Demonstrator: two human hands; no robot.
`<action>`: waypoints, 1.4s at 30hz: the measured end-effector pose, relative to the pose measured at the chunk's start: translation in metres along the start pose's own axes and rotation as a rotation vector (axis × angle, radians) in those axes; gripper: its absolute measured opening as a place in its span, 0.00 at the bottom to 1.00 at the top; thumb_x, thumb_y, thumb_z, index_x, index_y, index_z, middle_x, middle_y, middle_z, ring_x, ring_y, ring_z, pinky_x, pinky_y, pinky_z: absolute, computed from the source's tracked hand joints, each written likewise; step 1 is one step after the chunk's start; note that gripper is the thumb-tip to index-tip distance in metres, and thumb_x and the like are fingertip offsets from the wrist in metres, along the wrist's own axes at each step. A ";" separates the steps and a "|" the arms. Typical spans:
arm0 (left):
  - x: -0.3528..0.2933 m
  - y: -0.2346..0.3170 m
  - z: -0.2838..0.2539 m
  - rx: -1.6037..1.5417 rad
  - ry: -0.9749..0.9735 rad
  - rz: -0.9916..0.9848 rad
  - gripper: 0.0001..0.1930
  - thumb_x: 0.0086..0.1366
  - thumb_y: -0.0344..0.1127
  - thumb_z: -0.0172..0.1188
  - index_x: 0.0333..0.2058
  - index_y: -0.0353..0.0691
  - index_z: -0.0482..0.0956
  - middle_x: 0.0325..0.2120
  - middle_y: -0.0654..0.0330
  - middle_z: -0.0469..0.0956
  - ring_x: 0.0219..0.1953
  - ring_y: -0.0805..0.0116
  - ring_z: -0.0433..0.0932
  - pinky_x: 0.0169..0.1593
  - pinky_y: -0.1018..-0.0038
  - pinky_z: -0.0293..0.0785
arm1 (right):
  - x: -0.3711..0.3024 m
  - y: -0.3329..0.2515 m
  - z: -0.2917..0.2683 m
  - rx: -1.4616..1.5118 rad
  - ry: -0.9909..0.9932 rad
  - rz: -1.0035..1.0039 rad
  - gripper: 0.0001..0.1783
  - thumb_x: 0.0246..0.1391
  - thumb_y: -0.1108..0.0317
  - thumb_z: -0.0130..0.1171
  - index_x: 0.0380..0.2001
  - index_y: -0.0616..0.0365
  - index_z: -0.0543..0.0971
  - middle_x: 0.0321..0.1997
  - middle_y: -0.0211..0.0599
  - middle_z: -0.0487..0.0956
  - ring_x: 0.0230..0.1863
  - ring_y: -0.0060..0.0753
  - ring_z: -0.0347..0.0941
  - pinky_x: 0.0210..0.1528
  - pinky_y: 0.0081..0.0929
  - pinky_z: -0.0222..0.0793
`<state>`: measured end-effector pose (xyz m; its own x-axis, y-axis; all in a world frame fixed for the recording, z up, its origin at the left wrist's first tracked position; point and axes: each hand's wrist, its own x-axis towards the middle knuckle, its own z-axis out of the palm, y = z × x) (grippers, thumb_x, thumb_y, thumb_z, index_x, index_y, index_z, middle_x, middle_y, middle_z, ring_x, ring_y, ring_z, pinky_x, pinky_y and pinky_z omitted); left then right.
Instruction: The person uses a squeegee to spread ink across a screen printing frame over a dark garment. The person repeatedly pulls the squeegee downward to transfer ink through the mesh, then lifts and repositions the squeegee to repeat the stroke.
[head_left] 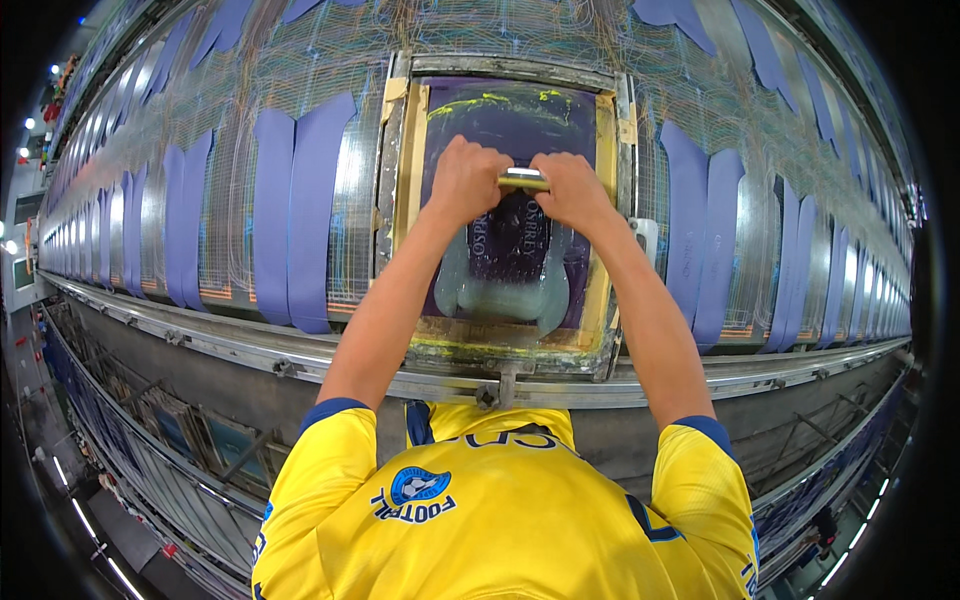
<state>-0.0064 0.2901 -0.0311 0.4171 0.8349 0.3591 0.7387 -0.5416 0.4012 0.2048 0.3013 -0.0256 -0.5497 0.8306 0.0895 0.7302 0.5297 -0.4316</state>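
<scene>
A screen printing frame lies on the long table, its mesh dark purple with yellow tape along the inner edges. Both of my arms reach over it. My left hand and my right hand are closed on the two ends of a squeegee, which shows as a pale bar between them. Its blade is mostly hidden by my hands. Below the squeegee, pale ink smears the mesh around a printed design. Yellow-green ink streaks mark the mesh's far end.
Purple cut fabric pieces lie in rows on both sides of the frame, with more purple pieces to the right. A metal rail runs along the table's near edge. A clamp sits at the frame's near side.
</scene>
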 end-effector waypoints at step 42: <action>-0.184 0.105 -0.006 0.078 -0.108 -0.126 0.18 0.35 0.31 0.77 0.30 0.47 0.85 0.28 0.66 0.83 0.35 0.63 0.78 0.43 0.64 0.66 | -0.137 0.060 0.034 0.441 0.650 0.708 0.14 0.62 0.61 0.62 0.30 0.58 0.73 0.27 0.52 0.79 0.32 0.65 0.76 0.34 0.49 0.68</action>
<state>-0.0092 0.0789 -0.0498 0.3700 0.9035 0.2162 0.8256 -0.4265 0.3695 0.3103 0.2138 -0.0945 0.3624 0.9270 0.0968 0.5151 -0.1126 -0.8497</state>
